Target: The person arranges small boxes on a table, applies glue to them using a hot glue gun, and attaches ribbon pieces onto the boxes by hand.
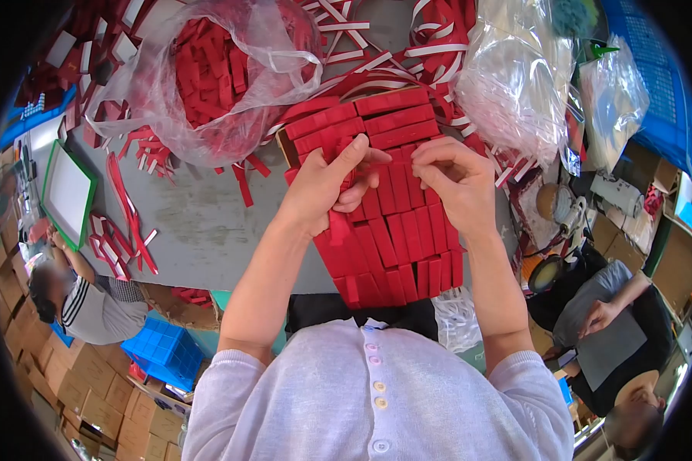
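Many small red folded pieces [396, 184] are packed in rows in front of me, with a cardboard edge [287, 147] showing at their upper left. Over the left part of the rows, my left hand [334, 180] is closed, its fingers curled round a red piece [340, 223] that hangs below them. My right hand [457, 173] is over the right side of the rows, thumb and fingertips pinched together; whatever is between them is too small to name.
A clear plastic bag [207, 73] of red pieces lies upper left, red-and-white strips [131, 215] below it. Plastic packets [515, 69] are upper right. A green-edged tray [68, 196] and a person [92, 300] are at left; another person [630, 338] sits at right.
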`<control>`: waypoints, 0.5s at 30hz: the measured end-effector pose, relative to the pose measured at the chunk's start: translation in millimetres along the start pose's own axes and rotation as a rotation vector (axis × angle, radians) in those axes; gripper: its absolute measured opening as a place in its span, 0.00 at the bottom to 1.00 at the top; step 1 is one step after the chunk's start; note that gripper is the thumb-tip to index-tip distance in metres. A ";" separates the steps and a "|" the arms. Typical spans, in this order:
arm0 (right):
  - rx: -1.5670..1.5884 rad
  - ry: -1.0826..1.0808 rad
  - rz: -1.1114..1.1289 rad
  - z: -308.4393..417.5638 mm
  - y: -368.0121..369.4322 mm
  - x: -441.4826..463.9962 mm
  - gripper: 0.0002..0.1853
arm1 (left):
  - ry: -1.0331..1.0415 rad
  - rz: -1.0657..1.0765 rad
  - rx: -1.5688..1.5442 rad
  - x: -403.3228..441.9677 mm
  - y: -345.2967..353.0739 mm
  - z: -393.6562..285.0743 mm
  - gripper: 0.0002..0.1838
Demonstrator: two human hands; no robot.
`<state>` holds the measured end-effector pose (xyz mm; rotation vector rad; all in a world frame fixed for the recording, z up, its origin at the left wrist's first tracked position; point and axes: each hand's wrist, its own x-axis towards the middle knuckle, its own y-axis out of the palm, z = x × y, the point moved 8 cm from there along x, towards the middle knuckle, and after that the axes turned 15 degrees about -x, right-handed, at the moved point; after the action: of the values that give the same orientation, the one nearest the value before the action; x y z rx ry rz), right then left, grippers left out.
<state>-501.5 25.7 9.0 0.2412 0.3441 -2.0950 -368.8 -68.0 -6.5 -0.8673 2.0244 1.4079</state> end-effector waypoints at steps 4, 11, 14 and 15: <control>-0.136 -0.214 0.008 11.2 -3.9 -3.5 0.08 | -0.029 -0.034 0.067 3.6 -9.4 10.1 0.08; 0.003 0.266 -0.048 -25.1 -7.0 -3.1 0.06 | 0.478 -0.182 0.714 7.2 -7.3 -6.9 0.06; -0.094 0.150 -0.241 -24.2 -13.6 4.9 0.07 | 0.920 -0.171 1.013 -0.1 13.7 -19.1 0.07; -0.273 0.014 -0.329 -15.8 -18.8 8.1 0.07 | 0.919 -0.169 1.013 0.7 16.0 -18.2 0.07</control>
<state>-521.2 33.9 -5.6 0.0376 0.7125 -2.3355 -382.3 -81.2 8.7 -1.2123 2.7180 -0.3118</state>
